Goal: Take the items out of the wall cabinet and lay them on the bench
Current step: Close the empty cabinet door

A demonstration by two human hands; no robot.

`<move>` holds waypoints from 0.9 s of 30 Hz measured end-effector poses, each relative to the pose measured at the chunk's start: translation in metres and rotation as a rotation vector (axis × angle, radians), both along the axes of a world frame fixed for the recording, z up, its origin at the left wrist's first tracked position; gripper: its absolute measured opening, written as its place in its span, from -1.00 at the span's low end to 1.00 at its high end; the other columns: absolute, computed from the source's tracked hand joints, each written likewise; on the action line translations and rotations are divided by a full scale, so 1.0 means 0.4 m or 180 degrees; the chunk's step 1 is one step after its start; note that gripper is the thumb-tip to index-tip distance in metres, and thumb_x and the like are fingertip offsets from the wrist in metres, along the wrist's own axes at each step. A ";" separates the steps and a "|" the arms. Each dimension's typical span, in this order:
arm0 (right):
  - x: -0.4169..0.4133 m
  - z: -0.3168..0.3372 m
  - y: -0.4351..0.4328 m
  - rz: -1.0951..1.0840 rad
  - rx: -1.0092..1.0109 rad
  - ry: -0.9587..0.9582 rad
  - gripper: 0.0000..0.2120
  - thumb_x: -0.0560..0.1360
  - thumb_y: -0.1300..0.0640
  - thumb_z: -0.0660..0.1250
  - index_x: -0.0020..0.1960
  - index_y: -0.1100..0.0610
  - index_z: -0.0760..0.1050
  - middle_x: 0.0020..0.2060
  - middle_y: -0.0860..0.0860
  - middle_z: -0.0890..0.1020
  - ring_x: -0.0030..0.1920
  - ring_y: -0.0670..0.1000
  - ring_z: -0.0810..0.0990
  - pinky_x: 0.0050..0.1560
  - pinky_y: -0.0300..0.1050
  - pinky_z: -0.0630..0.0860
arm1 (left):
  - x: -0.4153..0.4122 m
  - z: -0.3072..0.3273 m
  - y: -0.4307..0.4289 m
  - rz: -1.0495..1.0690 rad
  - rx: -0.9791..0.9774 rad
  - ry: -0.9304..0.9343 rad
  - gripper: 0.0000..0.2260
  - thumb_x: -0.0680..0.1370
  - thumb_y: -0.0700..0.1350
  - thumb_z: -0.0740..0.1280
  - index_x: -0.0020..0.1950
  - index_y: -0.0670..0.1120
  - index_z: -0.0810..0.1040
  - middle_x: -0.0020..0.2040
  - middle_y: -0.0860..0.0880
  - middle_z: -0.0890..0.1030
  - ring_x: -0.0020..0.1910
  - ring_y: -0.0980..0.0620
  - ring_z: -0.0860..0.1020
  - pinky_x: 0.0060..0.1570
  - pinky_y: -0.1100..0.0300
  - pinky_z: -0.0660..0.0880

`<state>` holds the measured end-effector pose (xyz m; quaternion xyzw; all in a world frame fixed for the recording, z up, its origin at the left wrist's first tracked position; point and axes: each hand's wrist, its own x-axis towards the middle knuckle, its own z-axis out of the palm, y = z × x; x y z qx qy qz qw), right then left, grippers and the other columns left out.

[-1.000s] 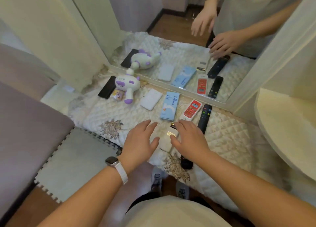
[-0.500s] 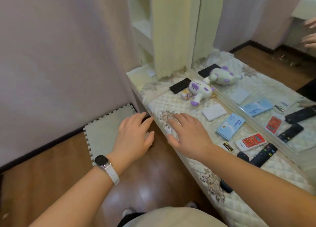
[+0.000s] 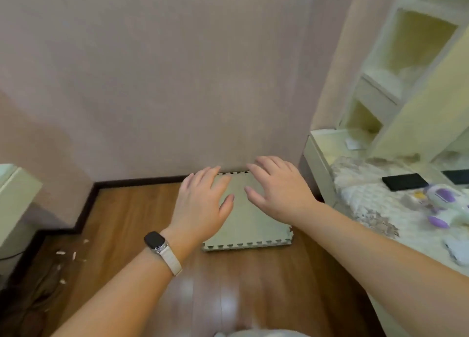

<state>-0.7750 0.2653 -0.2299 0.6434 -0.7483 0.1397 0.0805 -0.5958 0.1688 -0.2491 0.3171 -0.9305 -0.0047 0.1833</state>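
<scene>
Both hands hover empty above the floor, apparently between one item and the next. The left hand (image 3: 203, 204), a smartwatch (image 3: 154, 239) on its wrist, and the right hand (image 3: 276, 192) are stretched forward at 12 o'clock, palms down, fingers spread wide and relaxed. They hold nothing and appear to touch nothing. Beneath them a foam mat (image 3: 253, 225) lies on the wooden floor (image 3: 127, 222) against the wall (image 3: 177, 70).

The wall cabinet (image 3: 416, 40) rises at 2 o'clock with its compartments open. One holds something pale, too blurred to identify. The bench (image 3: 360, 184) runs along at 3 o'clock under a quilted cover, and a black flat item (image 3: 404, 181) and a purple-and-white toy (image 3: 441, 199) already lie on it.

The step in hand looks like a return to the cabinet for another item. To do it well, the person should turn towards 2 o'clock and bring the open shelves squarely into sight before reaching. One hand can go into a compartment and close fully round a single item, while the other stays free to steady anything beside it. The item should then go down flat on a bare patch of the cover, apart from the things laid there and back from the bench's edge.
</scene>
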 end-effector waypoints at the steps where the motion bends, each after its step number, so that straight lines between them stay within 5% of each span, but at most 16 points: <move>1: 0.038 0.005 -0.049 0.0124 -0.0031 0.0024 -0.53 0.50 -0.16 0.21 0.26 0.11 0.51 0.19 0.08 0.58 0.22 0.14 0.51 0.15 0.06 0.45 | 0.048 0.007 -0.028 0.0122 -0.0032 0.0012 -0.61 0.52 0.09 0.26 0.28 -0.03 0.55 0.31 -0.09 0.53 0.32 -0.11 0.45 0.30 -0.10 0.34; 13: 0.427 0.048 -0.457 0.1633 -0.0297 0.0035 -0.50 0.50 -0.16 0.15 0.26 0.13 0.54 0.19 0.11 0.59 0.21 0.18 0.53 0.12 0.06 0.48 | 0.527 0.082 -0.209 0.1781 -0.0101 -0.0071 -0.59 0.55 0.08 0.26 0.38 0.00 0.46 0.39 -0.08 0.47 0.40 -0.08 0.38 0.38 -0.11 0.25; 27: 0.563 0.055 -0.981 0.2563 -0.0324 -0.0114 -0.48 0.50 -0.17 0.16 0.29 0.14 0.53 0.21 0.13 0.59 0.22 0.18 0.52 0.13 0.06 0.48 | 0.655 0.106 -0.561 0.2825 -0.0057 -0.0401 -0.56 0.55 0.13 0.21 0.41 0.05 0.40 0.39 -0.05 0.45 0.39 -0.07 0.37 0.39 -0.07 0.22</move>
